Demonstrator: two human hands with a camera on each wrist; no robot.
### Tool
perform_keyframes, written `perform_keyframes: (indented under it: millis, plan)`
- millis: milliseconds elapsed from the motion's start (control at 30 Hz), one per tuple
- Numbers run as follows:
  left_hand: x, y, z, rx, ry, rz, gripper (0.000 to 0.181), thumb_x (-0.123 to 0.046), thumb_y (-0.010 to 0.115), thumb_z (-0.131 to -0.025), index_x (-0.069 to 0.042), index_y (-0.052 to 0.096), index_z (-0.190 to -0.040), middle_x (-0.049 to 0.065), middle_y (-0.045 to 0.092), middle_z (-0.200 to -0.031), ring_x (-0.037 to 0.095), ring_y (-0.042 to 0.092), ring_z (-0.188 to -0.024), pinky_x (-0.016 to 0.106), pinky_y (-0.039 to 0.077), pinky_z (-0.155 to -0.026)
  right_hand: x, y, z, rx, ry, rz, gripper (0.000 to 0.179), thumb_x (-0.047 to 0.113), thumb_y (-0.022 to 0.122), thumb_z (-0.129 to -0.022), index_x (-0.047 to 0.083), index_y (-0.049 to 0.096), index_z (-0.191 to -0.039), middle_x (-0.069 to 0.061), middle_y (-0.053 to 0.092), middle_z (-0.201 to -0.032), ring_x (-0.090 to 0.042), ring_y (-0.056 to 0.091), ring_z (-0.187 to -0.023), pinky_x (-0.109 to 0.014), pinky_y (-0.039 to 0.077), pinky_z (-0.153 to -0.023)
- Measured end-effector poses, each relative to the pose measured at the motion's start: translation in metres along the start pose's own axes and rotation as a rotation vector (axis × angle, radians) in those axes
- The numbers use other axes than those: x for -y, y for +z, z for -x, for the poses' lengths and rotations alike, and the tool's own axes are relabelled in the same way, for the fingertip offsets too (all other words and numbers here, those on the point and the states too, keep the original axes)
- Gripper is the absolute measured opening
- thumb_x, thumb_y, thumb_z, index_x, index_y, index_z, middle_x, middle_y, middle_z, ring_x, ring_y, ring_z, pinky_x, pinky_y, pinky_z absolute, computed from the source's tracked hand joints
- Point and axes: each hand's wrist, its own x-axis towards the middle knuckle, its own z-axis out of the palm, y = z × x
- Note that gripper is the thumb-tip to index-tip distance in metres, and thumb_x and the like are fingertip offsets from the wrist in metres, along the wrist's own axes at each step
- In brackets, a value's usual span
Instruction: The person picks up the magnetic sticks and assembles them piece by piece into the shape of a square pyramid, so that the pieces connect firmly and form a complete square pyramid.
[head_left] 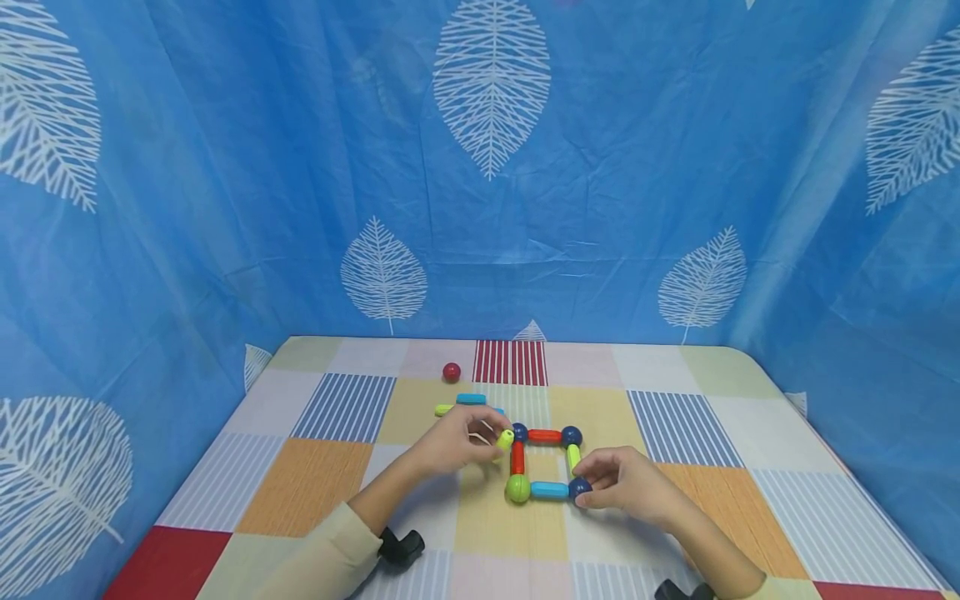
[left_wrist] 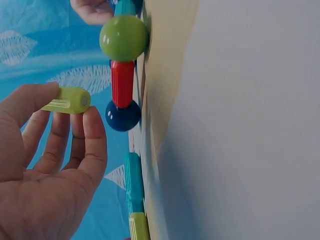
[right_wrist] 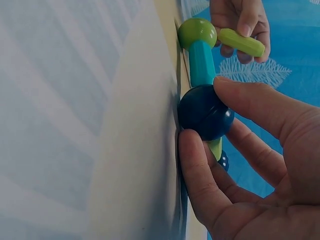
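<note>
My left hand [head_left: 456, 439] pinches a yellow-green rod [left_wrist: 72, 101] between thumb and fingers, raised above the table at the left of a four-sided frame of rods and balls. Thumb and fingers of my right hand [head_left: 632, 485] grip the dark blue ball [right_wrist: 206, 112] at the near right corner. A green ball [head_left: 517, 488] forms the near left corner, joined to that blue ball by a light blue rod [head_left: 550, 490]. Dark blue balls stand at the far left [head_left: 520, 432] and far right [head_left: 572, 437]. Red rods make the far [head_left: 545, 436] and left [head_left: 517, 458] sides, a yellow-green rod [head_left: 573, 458] the right.
Behind my left hand lie loose rods, one light blue [head_left: 471, 399] and one yellow-green [head_left: 443, 410], with another blue one partly hidden. A red ball [head_left: 452, 372] sits farther back. The patchwork-covered table [head_left: 315, 483] ends at a blue leaf-patterned curtain [head_left: 600, 167].
</note>
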Motion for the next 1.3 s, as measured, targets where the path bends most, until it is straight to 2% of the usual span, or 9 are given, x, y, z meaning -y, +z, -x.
perform_keyframes:
  millis: [167, 400, 833, 967, 1100, 1200, 1300]
  plan:
    - [-0.004, 0.006, 0.001, 0.013, -0.003, 0.030, 0.022, -0.004, 0.077, -0.087, -0.012, 0.073, -0.108, 0.004, 0.068, -0.112, 0.017, 0.066, -0.099, 0.028, 0.059, -0.089, 0.000, 0.000, 0.000, 0.003, -0.008, 0.003, 0.035, 0.016, 0.089, -0.077, 0.006, 0.074, -0.107, -0.005, 0.072, -0.098, -0.020, 0.064, -0.089, -0.023, 0.055, -0.075]
    - [-0.007, 0.016, 0.000, 0.100, 0.016, 0.083, 0.023, -0.003, 0.080, -0.085, -0.012, 0.071, -0.104, 0.001, 0.069, -0.101, 0.013, 0.066, -0.096, 0.026, 0.059, -0.088, 0.000, -0.001, -0.001, 0.005, -0.013, -0.005, 0.036, 0.015, 0.089, -0.077, 0.004, 0.074, -0.108, -0.005, 0.071, -0.097, -0.021, 0.064, -0.089, -0.023, 0.055, -0.074]
    - [-0.008, 0.024, -0.001, 0.151, 0.013, 0.073, 0.022, -0.002, 0.079, -0.086, -0.016, 0.069, -0.100, -0.002, 0.067, -0.098, 0.010, 0.065, -0.094, 0.025, 0.059, -0.089, -0.002, -0.002, -0.002, 0.013, -0.010, -0.022, 0.037, 0.015, 0.089, -0.078, 0.004, 0.073, -0.109, -0.006, 0.071, -0.099, -0.021, 0.065, -0.090, -0.024, 0.056, -0.075]
    - [-0.008, 0.021, -0.002, 0.172, 0.015, 0.069, 0.022, -0.004, 0.079, -0.087, -0.011, 0.070, -0.106, -0.003, 0.068, -0.101, 0.009, 0.066, -0.096, 0.024, 0.058, -0.090, -0.002, -0.001, -0.002, 0.008, -0.011, -0.014, 0.037, 0.017, 0.089, -0.078, 0.004, 0.073, -0.109, -0.006, 0.072, -0.098, -0.020, 0.065, -0.090, -0.024, 0.056, -0.075]
    - [-0.004, 0.015, -0.008, 0.183, 0.033, 0.066, 0.027, -0.011, 0.076, -0.092, -0.005, 0.069, -0.117, 0.003, 0.072, -0.108, 0.008, 0.067, -0.101, 0.023, 0.057, -0.093, -0.001, 0.000, -0.002, 0.000, -0.016, -0.004, 0.037, 0.017, 0.089, -0.077, 0.005, 0.074, -0.108, -0.005, 0.072, -0.098, -0.020, 0.065, -0.089, -0.023, 0.056, -0.075]
    - [0.001, 0.011, -0.015, 0.123, 0.040, -0.005, 0.025, -0.017, 0.070, -0.098, -0.007, 0.070, -0.121, 0.004, 0.072, -0.114, 0.010, 0.066, -0.105, 0.026, 0.055, -0.095, -0.001, 0.002, -0.002, -0.008, -0.017, 0.005, 0.035, 0.017, 0.090, -0.077, 0.006, 0.074, -0.106, -0.005, 0.071, -0.097, -0.020, 0.065, -0.088, -0.023, 0.055, -0.074]
    - [0.004, 0.012, -0.023, 0.047, 0.001, -0.185, 0.023, -0.017, 0.064, -0.102, -0.017, 0.071, -0.124, -0.003, 0.070, -0.120, 0.011, 0.063, -0.109, 0.030, 0.055, -0.098, -0.001, 0.002, -0.002, -0.007, -0.016, 0.012, 0.033, 0.017, 0.090, -0.077, 0.007, 0.074, -0.104, -0.005, 0.071, -0.096, -0.020, 0.064, -0.087, -0.024, 0.055, -0.073]
